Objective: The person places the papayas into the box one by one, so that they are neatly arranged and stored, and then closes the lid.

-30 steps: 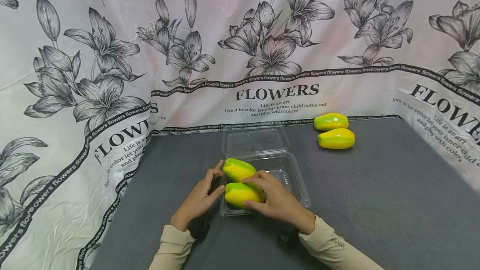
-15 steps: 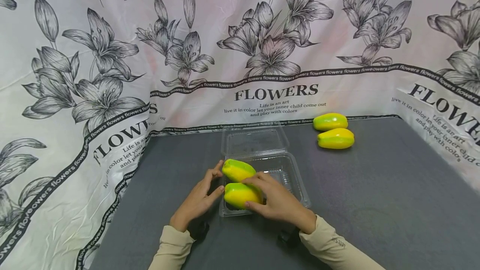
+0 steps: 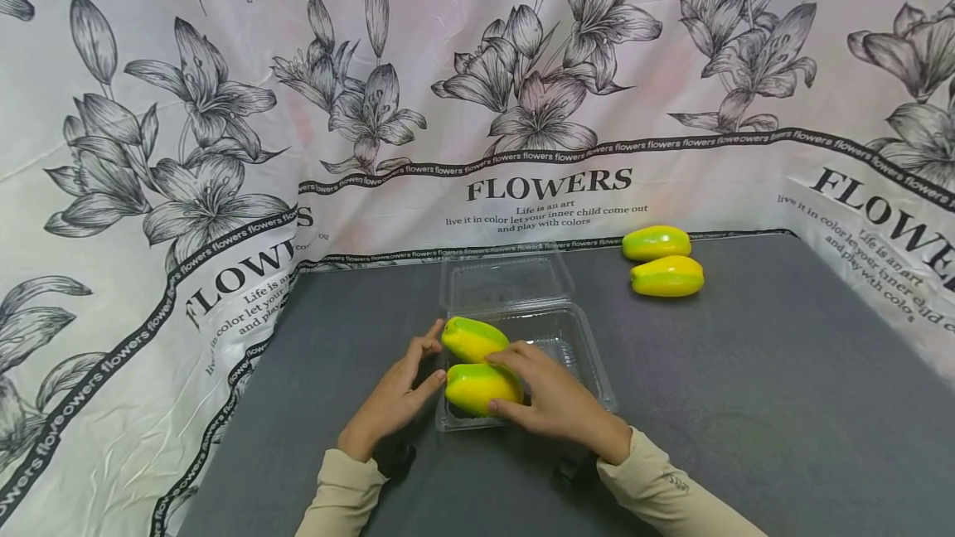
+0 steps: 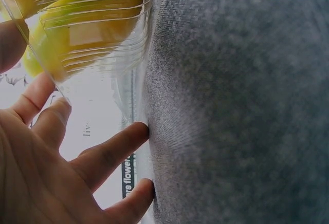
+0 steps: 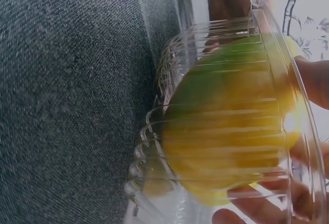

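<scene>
Two yellow-green papayas lie in the left half of a clear plastic clamshell box (image 3: 570, 355), a far papaya (image 3: 473, 340) and a near papaya (image 3: 481, 389). My right hand (image 3: 552, 396) holds the near one at its right end, thumb in front and fingers over the top. In the right wrist view that papaya (image 5: 226, 121) shows through the ribbed wall. My left hand (image 3: 395, 392) is spread at the box's left side. The left wrist view has its thumb and two fingertips at the rim, the other two fingers (image 4: 115, 149) reaching to the table.
Behind the box its hinged lid (image 3: 507, 282) lies opened back toward the curtain. Two more papayas, one behind (image 3: 656, 244) and one in front (image 3: 667, 276), rest at the back right of the grey table (image 3: 746, 404). A flower-printed curtain (image 3: 552, 214) encloses the back and sides.
Both hands stay nearly still around the box. The far papaya has settled very slightly to the left and nearer; the rest shifts only a little with the head view.
</scene>
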`<state>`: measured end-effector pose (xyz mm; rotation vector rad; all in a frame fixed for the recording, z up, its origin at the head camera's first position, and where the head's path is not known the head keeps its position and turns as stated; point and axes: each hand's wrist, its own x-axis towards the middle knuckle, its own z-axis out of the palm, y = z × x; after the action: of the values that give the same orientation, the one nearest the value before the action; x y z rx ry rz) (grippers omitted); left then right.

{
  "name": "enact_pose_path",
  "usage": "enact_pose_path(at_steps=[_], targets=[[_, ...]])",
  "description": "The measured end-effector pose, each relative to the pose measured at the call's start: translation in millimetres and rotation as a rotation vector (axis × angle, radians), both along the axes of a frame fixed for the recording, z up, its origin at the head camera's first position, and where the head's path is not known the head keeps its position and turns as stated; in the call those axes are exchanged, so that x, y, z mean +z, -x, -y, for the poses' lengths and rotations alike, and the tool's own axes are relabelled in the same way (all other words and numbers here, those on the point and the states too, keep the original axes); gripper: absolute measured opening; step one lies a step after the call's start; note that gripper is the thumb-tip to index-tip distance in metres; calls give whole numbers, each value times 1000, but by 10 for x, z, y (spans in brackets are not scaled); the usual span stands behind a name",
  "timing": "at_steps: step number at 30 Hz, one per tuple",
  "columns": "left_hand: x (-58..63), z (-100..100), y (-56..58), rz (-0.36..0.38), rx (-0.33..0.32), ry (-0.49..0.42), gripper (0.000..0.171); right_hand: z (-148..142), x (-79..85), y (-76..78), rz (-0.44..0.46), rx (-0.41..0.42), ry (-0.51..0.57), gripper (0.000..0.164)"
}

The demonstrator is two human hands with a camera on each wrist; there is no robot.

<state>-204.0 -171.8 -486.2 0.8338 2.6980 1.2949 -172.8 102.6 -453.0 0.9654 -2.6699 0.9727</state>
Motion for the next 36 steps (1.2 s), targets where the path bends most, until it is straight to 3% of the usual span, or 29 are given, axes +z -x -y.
enact_pose_path(at_steps=[7, 22, 36], targets=[[-6, -6, 0, 5, 3, 0, 38, -68, 55, 13, 36, 3, 21, 54], [-25, -6, 2, 3, 7, 3, 38, -331, 88, 57, 13, -50, 26, 45], [-18, -10, 3, -2, -2, 0, 36, -666, 66, 147, -129, -144, 120, 40]])
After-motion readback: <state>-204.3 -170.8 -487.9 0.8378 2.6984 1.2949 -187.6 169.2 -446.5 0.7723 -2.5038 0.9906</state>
